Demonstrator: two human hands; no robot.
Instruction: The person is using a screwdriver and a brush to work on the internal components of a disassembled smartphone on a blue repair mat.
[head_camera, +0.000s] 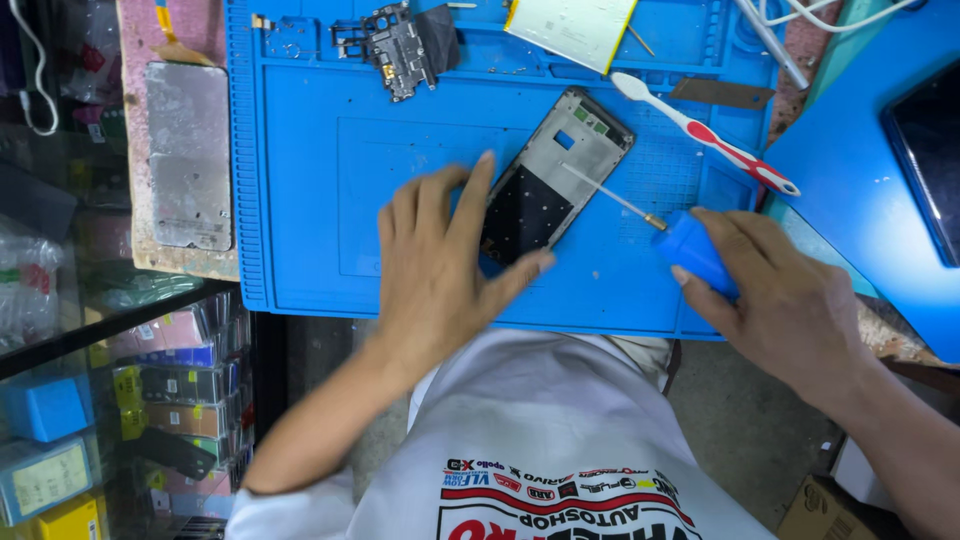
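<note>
Landmark: blue work mat (400, 150), ridged along its edges, spread over the bench; everything below placed against it.
Phone frame: opened phone chassis (556, 170) lying diagonally near the mat's middle, metal upper part pointing toward the far right, dark lower part (520, 215) toward the near edge.
Left hand: left hand (440, 265) flat on the mat's near middle, fingers spread wide, palm down, fingertips touching the chassis's lower left edge, thumb against its near corner; pinning, not gripping.
Right hand: right hand (780, 295) at the mat's near right corner, curled round the blue handle of a screwdriver (660, 222), holding it firmly.
Screwdriver shaft: thin metal shaft slanting up and left from the handle, tip resting over the chassis's right-hand middle; exact contact with a screw too small to tell.
Toothbrush: red and white toothbrush (705, 133) lying on the mat's right part, bristle head just beside the chassis's top corner, handle running off toward the right edge.
Circuit part: dark board piece (400, 45) in the mat's far tray section, left of centre.
Pale flat pack: light rectangular pack (570, 28) at the mat's far edge, right of the board piece.
Off the mat, left: worn grey plate (188, 155) on a pinkish board just beside the mat's left edge.
Off the mat, right: blue surface with a dark screen (925, 150) just beyond the mat's right edge.
Near edge: white printed shirt (540, 440) below the mat.
</note>
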